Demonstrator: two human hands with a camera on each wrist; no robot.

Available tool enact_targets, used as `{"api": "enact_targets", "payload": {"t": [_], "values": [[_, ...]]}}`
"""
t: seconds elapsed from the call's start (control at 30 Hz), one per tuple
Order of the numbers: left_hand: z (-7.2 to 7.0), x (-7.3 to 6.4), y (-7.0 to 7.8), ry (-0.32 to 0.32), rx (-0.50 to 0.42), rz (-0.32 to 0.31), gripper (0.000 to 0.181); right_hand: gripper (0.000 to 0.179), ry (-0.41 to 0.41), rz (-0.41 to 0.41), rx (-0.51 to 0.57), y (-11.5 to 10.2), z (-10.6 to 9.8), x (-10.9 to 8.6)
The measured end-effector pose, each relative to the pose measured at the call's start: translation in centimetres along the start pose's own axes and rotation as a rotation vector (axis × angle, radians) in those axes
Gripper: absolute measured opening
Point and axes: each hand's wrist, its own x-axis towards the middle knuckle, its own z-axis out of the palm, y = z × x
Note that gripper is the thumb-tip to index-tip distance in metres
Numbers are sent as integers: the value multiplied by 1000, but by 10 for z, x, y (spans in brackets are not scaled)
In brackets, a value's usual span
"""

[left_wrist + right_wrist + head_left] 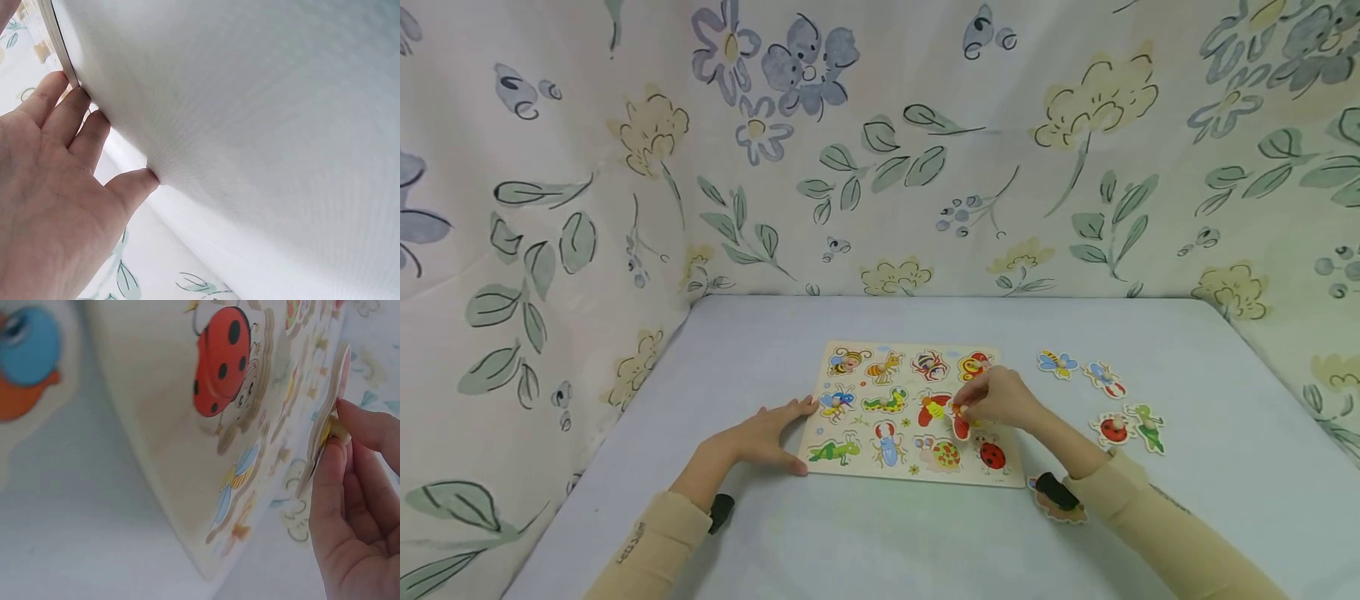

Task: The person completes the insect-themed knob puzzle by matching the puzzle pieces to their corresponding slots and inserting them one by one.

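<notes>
A wooden peg puzzle board [861,425] with pictured insects lies flat on the table. Thumb and fingertips of my right hand [1003,400] pinch a red-winged insect puzzle piece [960,425] by its small wooden knob. The piece is tilted over the matching red-winged picture [934,408]; in the right wrist view its thin edge [320,434] shows raised from the board. My left hand [766,433] is spread at the board's left side, fingertips and thumb touching its edge. In the left wrist view the fingers reach the board's edge [59,47].
Right of the board lie a blue-winged insect piece [1057,365], a beetle piece [1105,380], a ladybug piece [1112,429] and a grasshopper piece [1150,431]. Another piece [1070,512] sits near the board's lower right corner, partly hidden by the wrist camera. A floral curtain [880,167] surrounds the table.
</notes>
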Motion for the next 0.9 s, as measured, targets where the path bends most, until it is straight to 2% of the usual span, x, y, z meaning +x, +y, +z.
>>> {"api": "enact_targets", "payload": {"t": [0.17,0.43,0.9], "values": [[0,0,0,0,-5,2,98,12,4,-49,-12,-3,5,6],[0,0,0,-4,-7,-5,98,12,3,-60,-25,-8,13,17],[-1,0,0,-4,-23,3,97,10,-34,-8,-36,-20,22,31]]}}
